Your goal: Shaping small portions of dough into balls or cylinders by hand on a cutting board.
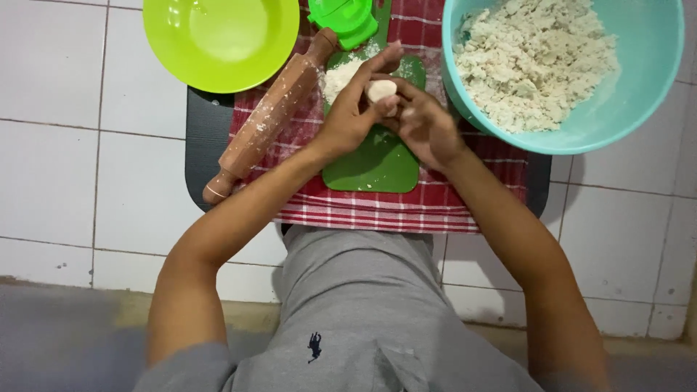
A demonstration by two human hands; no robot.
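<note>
Scanning from the left, I first meet a lime green plate on the white tiled floor, then a wooden rolling pin dusted with flour, lying at a slant across the red checked cloth that covers a dark tray. Next comes the green cutting board, with a loose heap of flour at its far end and a bright green plastic press just beyond.

Above that board I see my left hand, fingers curved and closed around the near side of a small pale dough ball. My right hand cups it from the other side, fingers bent in, so the ball sits pinched between both sets of fingertips, off the board.

I judge the dough ball light and soft, something that dents under any firm squeeze and may stick to bare skin where no flour clings. A gentle hold around its widest part, spread over several fingertips, looks safest to me; a hard pinch at one point would flatten it.

Farthest right, a turquoise bowl holds a crumbly mass of white dough, resting partly on the cloth, near my right hand.
</note>
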